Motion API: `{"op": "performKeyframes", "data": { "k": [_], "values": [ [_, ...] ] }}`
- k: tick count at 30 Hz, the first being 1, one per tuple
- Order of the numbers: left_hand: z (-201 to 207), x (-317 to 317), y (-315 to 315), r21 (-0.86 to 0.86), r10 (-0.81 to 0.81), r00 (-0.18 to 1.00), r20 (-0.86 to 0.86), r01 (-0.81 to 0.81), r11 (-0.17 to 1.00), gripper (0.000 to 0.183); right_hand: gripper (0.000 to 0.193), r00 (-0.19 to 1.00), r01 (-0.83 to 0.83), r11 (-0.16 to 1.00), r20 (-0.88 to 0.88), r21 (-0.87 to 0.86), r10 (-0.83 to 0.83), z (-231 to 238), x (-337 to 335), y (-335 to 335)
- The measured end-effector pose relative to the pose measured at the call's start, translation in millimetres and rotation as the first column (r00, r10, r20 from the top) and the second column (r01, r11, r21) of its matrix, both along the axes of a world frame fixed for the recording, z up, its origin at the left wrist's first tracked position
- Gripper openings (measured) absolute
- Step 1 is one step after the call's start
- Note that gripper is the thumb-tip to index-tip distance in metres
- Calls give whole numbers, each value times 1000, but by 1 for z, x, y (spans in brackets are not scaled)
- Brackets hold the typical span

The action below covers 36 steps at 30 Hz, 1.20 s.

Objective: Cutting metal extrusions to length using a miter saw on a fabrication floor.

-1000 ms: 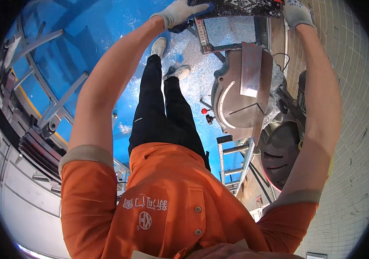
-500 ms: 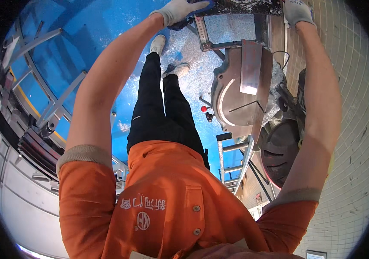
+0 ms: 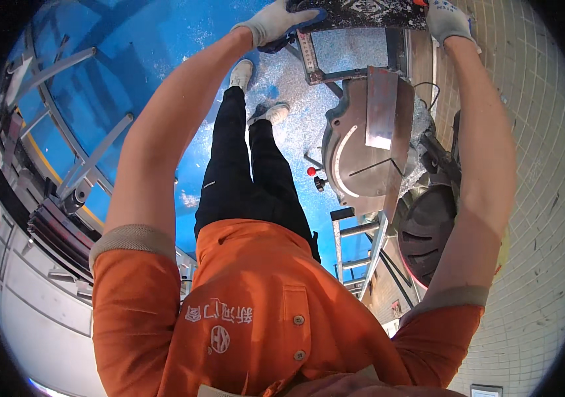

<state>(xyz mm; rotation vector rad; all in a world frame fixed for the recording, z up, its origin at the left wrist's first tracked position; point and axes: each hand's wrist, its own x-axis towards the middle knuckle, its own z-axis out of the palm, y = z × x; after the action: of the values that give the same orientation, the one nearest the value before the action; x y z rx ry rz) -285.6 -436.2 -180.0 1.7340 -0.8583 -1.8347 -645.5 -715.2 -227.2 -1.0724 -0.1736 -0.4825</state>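
Both my hands wear pale gloves with blue palms and reach to the top of the head view. A flat black piece with white print and pale specks [image 3: 368,14] spans the space between them. My left hand [image 3: 279,25] is closed on its left end, thumb laid along it. At the right end my right hand [image 3: 449,21] closes on it, its fingers partly hidden. Just below is a saw's round grey table [image 3: 355,152] with a curved slot. A flat metal strip [image 3: 380,109] lies on that table.
A metal frame with a ruler [image 3: 309,54] adjoins the saw table. A red knob [image 3: 311,171] juts from the table's left side. The saw's dark round guard [image 3: 424,231] sits below right. Metal racks [image 3: 64,132] stand left on the blue floor; a tiled surface [image 3: 540,198] lies right.
The black piece and my right hand show slightly lower in the picture, with more of the white print visible. The saw table and strip have shifted slightly down and left in view.
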Motion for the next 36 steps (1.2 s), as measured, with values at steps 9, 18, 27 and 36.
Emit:
{"op": "performKeyframes", "data": {
  "k": [9,18,27,36],
  "values": [
    [-2,-4,5,-127,96,995,-35,-99,987,54,26,684,-268,680,-631,-683,-365,22,-16,-5],
    [8,11,8,-225,-99,980,175,137,965,63,31,144,-809,89,-344,-581,-928,104,31,41],
    [-2,8,10,-377,1,987,160,60,924,68,20,117,-806,-44,-85,-590,-989,122,65,86],
    [-4,10,8,-285,-45,986,158,89,954,68,25,74,-832,2,-114,-555,-991,130,75,91]
  ]
}}
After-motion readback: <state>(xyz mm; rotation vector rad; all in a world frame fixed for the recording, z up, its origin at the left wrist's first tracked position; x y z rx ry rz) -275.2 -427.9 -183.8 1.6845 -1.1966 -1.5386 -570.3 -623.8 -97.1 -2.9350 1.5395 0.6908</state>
